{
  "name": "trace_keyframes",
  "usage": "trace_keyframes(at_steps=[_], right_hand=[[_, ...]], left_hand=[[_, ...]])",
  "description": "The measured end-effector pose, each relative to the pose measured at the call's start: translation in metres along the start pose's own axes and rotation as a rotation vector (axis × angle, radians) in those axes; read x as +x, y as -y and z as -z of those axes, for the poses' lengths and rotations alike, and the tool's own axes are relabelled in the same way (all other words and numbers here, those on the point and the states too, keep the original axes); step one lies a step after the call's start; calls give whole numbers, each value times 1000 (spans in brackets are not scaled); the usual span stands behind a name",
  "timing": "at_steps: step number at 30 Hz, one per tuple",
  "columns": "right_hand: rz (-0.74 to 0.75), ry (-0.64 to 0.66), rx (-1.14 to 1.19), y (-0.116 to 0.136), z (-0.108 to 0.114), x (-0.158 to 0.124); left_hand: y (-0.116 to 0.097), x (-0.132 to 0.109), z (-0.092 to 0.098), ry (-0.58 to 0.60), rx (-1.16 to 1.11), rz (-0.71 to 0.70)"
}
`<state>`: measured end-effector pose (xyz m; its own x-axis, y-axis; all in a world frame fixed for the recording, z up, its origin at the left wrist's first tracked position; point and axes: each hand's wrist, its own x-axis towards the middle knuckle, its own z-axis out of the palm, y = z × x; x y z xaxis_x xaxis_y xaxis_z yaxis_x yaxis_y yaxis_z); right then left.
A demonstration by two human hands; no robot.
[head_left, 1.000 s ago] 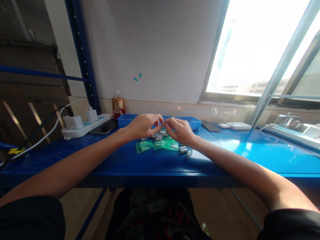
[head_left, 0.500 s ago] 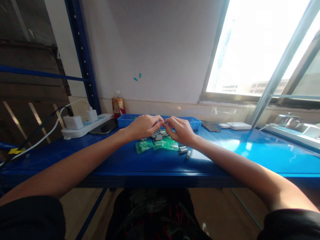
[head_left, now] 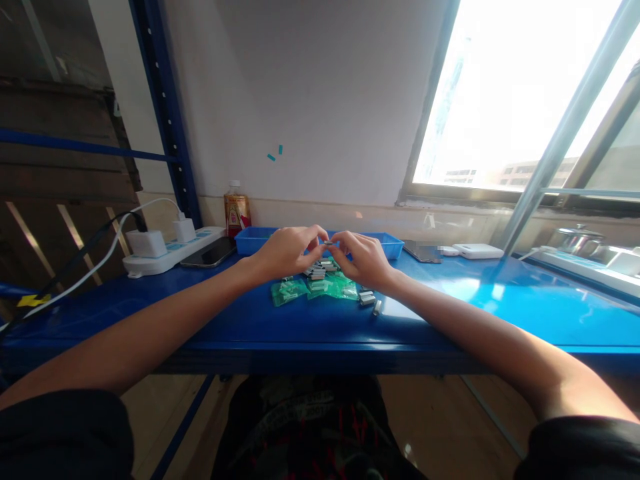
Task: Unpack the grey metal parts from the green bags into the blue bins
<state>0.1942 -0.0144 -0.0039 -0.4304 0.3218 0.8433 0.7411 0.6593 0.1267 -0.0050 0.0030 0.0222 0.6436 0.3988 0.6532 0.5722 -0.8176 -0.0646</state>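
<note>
My left hand and my right hand meet fingertip to fingertip above a heap of small grey metal parts on the blue bench. Both pinch one small grey part between them. Under the heap lie green plastic bags with more parts inside. A few loose grey parts lie just right of the bags, below my right wrist. A shallow blue tray stands right behind my hands.
A white power strip with plugged chargers and a dark phone lie at the back left. A small bottle stands by the wall. Another phone and a white box lie at the back right, below the window.
My hands have stayed in place over the heap; only the fingertips have shifted slightly and lifted a little while working the small part.
</note>
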Motion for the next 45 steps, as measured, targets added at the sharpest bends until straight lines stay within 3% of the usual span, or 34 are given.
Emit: trace_keyframes(at_steps=[11, 16, 21, 25, 30, 40, 45], right_hand=[[76, 6, -22, -5, 0, 0], [-149, 93, -179, -45, -2, 1], [-440, 271, -385, -102, -1, -10], [-484, 321, -413, -124, -3, -20], [-474, 361, -410, -127, -6, -21], [-474, 378, -405, -129, -6, -20], [-471, 376, -409, -130, -7, -21]], left_hand=[[0, 2, 1, 198, -36, 70], [9, 2, 0, 391, 113, 164], [17, 3, -2, 483, 197, 207], [20, 3, 2, 572, 255, 225], [29, 1, 3, 676, 294, 271], [68, -6, -6, 625, 182, 359], [75, -9, -16, 617, 150, 320]])
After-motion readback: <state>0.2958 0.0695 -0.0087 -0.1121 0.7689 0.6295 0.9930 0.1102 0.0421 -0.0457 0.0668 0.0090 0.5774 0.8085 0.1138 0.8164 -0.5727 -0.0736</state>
